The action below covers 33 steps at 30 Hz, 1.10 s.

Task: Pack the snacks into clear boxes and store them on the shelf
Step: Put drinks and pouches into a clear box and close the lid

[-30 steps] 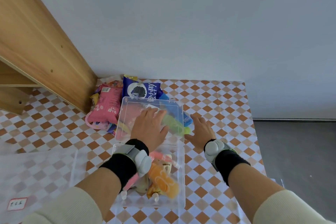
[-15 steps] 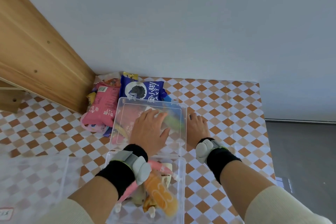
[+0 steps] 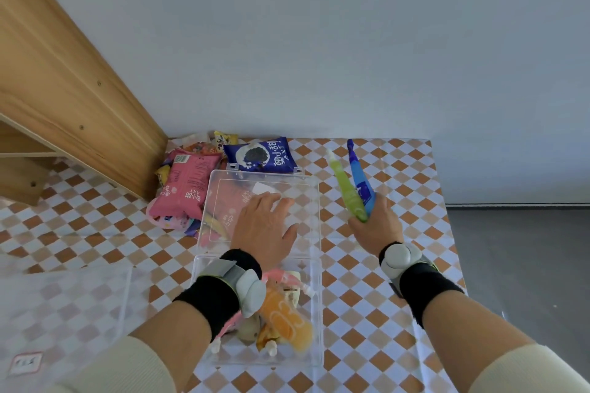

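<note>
A clear box [image 3: 316, 313] sits on the checkered table and holds several squeeze pouches, an orange one [image 3: 284, 316] uppermost. Its clear lid [image 3: 306, 201] lies open and flat behind it, over part of the snack pile. My left hand [image 3: 265, 226] rests flat on that lid with the fingers spread. To the right of the lid, my right hand [image 3: 373, 226] is raised above the table and grips a green pouch [image 3: 346, 188] and a blue pouch [image 3: 360, 182], nozzles pointing away from me.
A pink snack bag [image 3: 185, 188] and a dark blue bag [image 3: 260, 155] lie in a pile against the wooden shelf [image 3: 73, 99] at the back left. A second clear lid [image 3: 64, 306] with a small label lies at the front left. The table edge runs down the right.
My right hand has taken the green and blue pouches from under the lid's right side and lifted them off to the right. My left hand stayed on the lid.
</note>
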{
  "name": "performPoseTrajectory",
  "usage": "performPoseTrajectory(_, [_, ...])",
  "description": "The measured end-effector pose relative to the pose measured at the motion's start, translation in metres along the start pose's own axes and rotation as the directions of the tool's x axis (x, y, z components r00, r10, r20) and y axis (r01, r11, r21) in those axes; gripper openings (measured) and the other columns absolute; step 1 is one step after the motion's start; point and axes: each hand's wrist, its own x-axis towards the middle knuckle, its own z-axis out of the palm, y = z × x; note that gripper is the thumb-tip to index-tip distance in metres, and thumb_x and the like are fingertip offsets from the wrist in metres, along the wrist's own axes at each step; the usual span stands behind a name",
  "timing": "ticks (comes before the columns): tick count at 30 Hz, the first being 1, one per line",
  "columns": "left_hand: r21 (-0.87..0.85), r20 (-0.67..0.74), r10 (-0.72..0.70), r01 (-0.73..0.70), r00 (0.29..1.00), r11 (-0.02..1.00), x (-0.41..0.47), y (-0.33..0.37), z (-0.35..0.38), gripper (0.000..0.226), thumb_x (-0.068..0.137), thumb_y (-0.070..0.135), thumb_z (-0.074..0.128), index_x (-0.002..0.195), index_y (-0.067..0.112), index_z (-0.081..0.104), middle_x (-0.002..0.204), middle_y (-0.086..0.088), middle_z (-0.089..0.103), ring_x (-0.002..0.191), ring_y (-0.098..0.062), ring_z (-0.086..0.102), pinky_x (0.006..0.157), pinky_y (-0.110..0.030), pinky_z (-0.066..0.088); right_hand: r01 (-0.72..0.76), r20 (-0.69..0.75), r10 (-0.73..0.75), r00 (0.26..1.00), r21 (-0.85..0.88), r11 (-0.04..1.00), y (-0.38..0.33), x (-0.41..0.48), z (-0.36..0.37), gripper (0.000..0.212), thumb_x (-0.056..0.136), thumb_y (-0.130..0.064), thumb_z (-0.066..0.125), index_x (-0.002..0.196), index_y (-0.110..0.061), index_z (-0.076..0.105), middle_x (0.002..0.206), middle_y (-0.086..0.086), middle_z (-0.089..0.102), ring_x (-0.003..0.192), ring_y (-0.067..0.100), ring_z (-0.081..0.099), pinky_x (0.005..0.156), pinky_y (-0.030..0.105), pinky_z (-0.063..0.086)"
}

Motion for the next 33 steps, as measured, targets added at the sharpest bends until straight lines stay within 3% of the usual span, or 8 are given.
performPoseTrajectory(5, [-0.015, -0.024, 0.004, -0.004, 1.0, 1.0, -0.016, 0.001, -0.01, 0.055, 0.091, 0.047, 0.054, 0.14, 0.024, 0.042, 0.145, -0.007, 0.042, 0.134, -0.028, 0.035, 0.108, -0.042, 0.037, 0.082, -0.052, -0.076, 0.996, 0.118, 0.99, -0.018, -0.025, -0.015, 0.064, 0.076, -0.041, 0.065, 0.131, -0.027, 0.036, 0.088, -0.004, 0.061, 0.065, 0.018, 0.062, 0.056, 0.042, 0.057])
performPoseTrajectory(8, [-0.01, -0.049, 0.014, -0.014, 0.999, 1.0, -0.034, -0.002, -0.02, 0.066, 0.09, 0.047, 0.057, 0.146, 0.022, 0.033, 0.151, -0.013, 0.032, 0.138, -0.033, 0.03, 0.112, -0.044, 0.034, 0.205, -0.029, -0.203, 0.979, 0.131, 0.97, -0.031, -0.051, -0.02, 0.064, 0.076, -0.043, 0.064, 0.132, -0.033, 0.036, 0.091, -0.01, 0.061, 0.067, 0.01, 0.061, 0.053, 0.03, 0.052])
performPoseTrajectory(12, [0.032, -0.065, -0.018, 0.02, 0.998, 0.999, -0.055, -0.016, -0.031, 0.086, 0.084, 0.05, 0.065, 0.152, 0.027, 0.016, 0.157, -0.019, 0.02, 0.142, -0.039, 0.023, 0.114, -0.046, 0.028, 0.356, 0.127, -0.358, 0.925, 0.036, 0.934, -0.052, -0.084, -0.016, 0.073, 0.074, -0.044, 0.064, 0.14, -0.034, 0.033, 0.1, -0.007, 0.06, 0.076, 0.014, 0.06, 0.063, 0.031, 0.053])
performPoseTrajectory(16, [0.025, -0.014, -0.087, 0.088, 0.996, 0.996, -0.079, -0.04, -0.031, 0.108, 0.077, 0.059, 0.072, 0.155, 0.034, 0.001, 0.16, -0.025, 0.001, 0.149, -0.043, 0.002, 0.115, -0.055, 0.027, 0.504, 0.287, -0.476, 0.831, -0.025, 0.864, -0.065, -0.114, -0.004, 0.075, 0.072, -0.043, 0.063, 0.142, -0.036, 0.035, 0.108, -0.004, 0.059, 0.081, 0.015, 0.057, 0.067, 0.026, 0.045])
performPoseTrajectory(19, [0.069, 0.047, -0.148, 0.145, 0.988, 0.987, -0.097, -0.059, -0.026, 0.115, 0.068, 0.069, 0.073, 0.155, 0.035, 0.004, 0.157, -0.025, 0.008, 0.145, -0.048, 0.014, 0.111, -0.058, 0.034, 0.582, 0.359, -0.535, 0.765, -0.031, 0.812, -0.071, -0.133, 0.007, 0.072, 0.072, -0.044, 0.064, 0.138, -0.04, 0.038, 0.11, -0.007, 0.058, 0.085, 0.016, 0.058, 0.072, 0.031, 0.048])
performPoseTrajectory(24, [0.148, 0.123, -0.166, 0.147, 0.978, 0.978, -0.12, -0.077, -0.017, 0.1, 0.058, 0.091, 0.033, 0.139, 0.032, 0.035, 0.131, -0.011, 0.041, 0.116, -0.037, 0.042, 0.098, -0.046, 0.039, 0.576, 0.442, -0.499, 0.746, -0.052, 0.816, -0.07, -0.153, 0.025, 0.073, 0.072, -0.038, 0.064, 0.139, -0.044, 0.034, 0.114, -0.007, 0.054, 0.093, 0.019, 0.057, 0.074, 0.035, 0.05])
performPoseTrajectory(29, [0.215, 0.129, -0.13, 0.1, 0.983, 0.971, -0.142, -0.09, -0.008, 0.066, 0.076, 0.073, 0.052, 0.127, 0.031, 0.047, 0.119, -0.002, 0.048, 0.097, -0.028, 0.041, 0.088, -0.039, 0.036, 0.591, 0.403, -0.498, 0.768, -0.143, 0.794, -0.066, -0.164, 0.038, 0.081, 0.08, -0.04, 0.065, 0.152, -0.04, 0.027, 0.119, -0.002, 0.046, 0.108, 0.025, 0.048, 0.082, 0.03, 0.039])
performPoseTrajectory(33, [0.171, 0.158, -0.183, 0.156, 0.97, 0.973, -0.145, -0.092, -0.01, 0.053, 0.084, 0.061, 0.059, 0.128, 0.033, 0.05, 0.122, 0.001, 0.051, 0.103, -0.03, 0.042, 0.084, -0.035, 0.039, 0.626, 0.396, -0.505, 0.767, -0.286, 0.725, -0.07, -0.169, 0.041, 0.076, 0.091, -0.043, 0.06, 0.156, -0.038, 0.02, 0.145, 0.007, 0.039, 0.125, 0.033, 0.044, 0.101, 0.043, 0.041])
